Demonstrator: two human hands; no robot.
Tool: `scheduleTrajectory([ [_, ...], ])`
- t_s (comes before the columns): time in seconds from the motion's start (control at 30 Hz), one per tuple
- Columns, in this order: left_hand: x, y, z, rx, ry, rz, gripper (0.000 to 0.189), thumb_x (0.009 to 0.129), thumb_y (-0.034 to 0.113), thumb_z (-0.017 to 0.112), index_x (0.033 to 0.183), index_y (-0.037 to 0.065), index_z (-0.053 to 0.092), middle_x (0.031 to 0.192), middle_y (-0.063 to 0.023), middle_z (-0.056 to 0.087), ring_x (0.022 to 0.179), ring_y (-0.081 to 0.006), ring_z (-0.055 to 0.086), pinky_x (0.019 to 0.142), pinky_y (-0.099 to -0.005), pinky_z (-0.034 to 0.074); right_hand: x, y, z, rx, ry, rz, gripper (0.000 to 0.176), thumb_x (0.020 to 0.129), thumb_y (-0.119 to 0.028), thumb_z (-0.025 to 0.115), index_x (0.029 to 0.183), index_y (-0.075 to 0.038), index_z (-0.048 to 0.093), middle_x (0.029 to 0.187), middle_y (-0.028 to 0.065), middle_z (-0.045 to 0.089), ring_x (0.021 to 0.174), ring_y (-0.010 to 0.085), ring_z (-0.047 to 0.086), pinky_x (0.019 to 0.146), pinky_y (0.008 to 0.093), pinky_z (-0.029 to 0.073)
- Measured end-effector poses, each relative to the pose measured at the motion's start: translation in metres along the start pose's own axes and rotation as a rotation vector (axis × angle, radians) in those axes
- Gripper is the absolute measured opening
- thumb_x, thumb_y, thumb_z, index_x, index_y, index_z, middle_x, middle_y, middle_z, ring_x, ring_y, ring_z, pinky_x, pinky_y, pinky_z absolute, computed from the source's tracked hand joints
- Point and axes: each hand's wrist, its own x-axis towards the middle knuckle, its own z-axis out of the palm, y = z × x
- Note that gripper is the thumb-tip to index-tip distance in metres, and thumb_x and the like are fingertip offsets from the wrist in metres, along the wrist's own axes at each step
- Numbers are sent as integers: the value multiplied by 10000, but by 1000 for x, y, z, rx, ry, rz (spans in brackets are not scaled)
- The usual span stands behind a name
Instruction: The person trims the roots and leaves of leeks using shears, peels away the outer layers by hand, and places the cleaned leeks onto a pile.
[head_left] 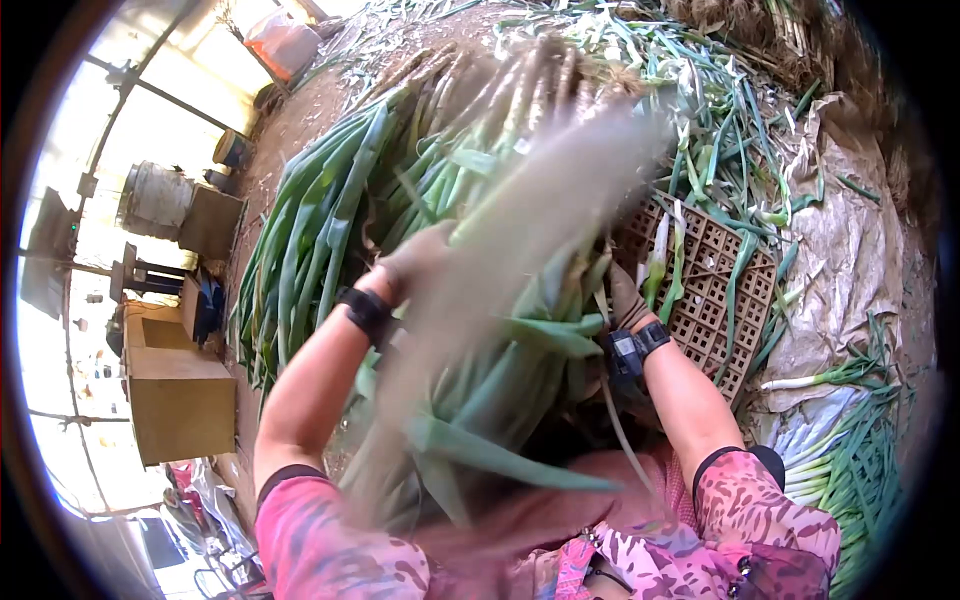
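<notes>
My left hand point(415, 262), in a glove, is closed around green onions point(490, 210) at the middle of the view; motion blur covers part of its fingers. My right hand point(626, 300), also gloved, is beside the right edge of the leaves, next to a brown plastic crate point(715, 290). Its fingers are largely hidden. Long green leaves point(500, 465) hang down toward my lap. A pale, heavily smeared long shape point(530, 225) crosses in front of the onions; I cannot make out what it is.
Green onions with roots lie in a large heap point(320, 235) ahead and left. Loose leaves and trimmings point(710, 110) cover the ground beyond the crate. At right are a crumpled sheet point(845, 260) and more onions point(850, 470). A cardboard box point(185, 410) stands at left.
</notes>
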Motion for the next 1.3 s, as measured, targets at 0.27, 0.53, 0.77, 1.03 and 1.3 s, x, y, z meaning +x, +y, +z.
scheduleTrajectory([
  [0.27, -2, 14, 35, 117, 3, -61, 710, 789, 547, 758, 1212, -14, 652, 1047, -124, 729, 951, -199, 680, 873, -338, 516, -19, -1, -19, 205, -467, 22, 339, 1079, -318, 410, 1252, -86, 587, 1212, 109, 625, 1137, 247, 592, 1019, 392, 485],
  [0.53, -80, 33, 122, 291, -57, -97, 798, 773, 619, 733, 1347, 77, 616, 1115, -166, 736, 1036, -298, 706, 935, -386, 515, -157, 20, 15, 154, 229, -72, 349, 1039, -360, 513, 1251, -107, 625, 1090, 85, 688, 1014, 247, 660, 900, 389, 554],
  [0.77, -115, 64, 118, 815, 142, -141, 636, 724, 599, 694, 1118, 101, 724, 942, -181, 746, 897, -341, 729, 808, -434, 565, -224, -50, -3, -1652, 543, -61, 441, 900, -399, 667, 1021, 22, 711, 965, 236, 716, 931, 338, 686, 801, 407, 513],
  [1.03, -250, 174, 33, 114, -15, -104, 403, 838, 427, 749, 887, 27, 748, 770, -63, 715, 653, -153, 680, 626, -295, 541, -395, -113, 32, -891, 429, -144, 278, 909, -241, 685, 929, 36, 682, 798, 80, 680, 651, 142, 660, 600, 269, 545],
  [1.3, -290, 191, 253, 16, -24, 82, 584, 841, 477, 764, 1117, -33, 695, 962, -134, 734, 849, -223, 701, 758, -340, 560, -459, 35, 12, -664, 456, -107, 288, 921, -303, 691, 944, -19, 643, 794, 58, 652, 609, 145, 625, 586, 290, 534],
])
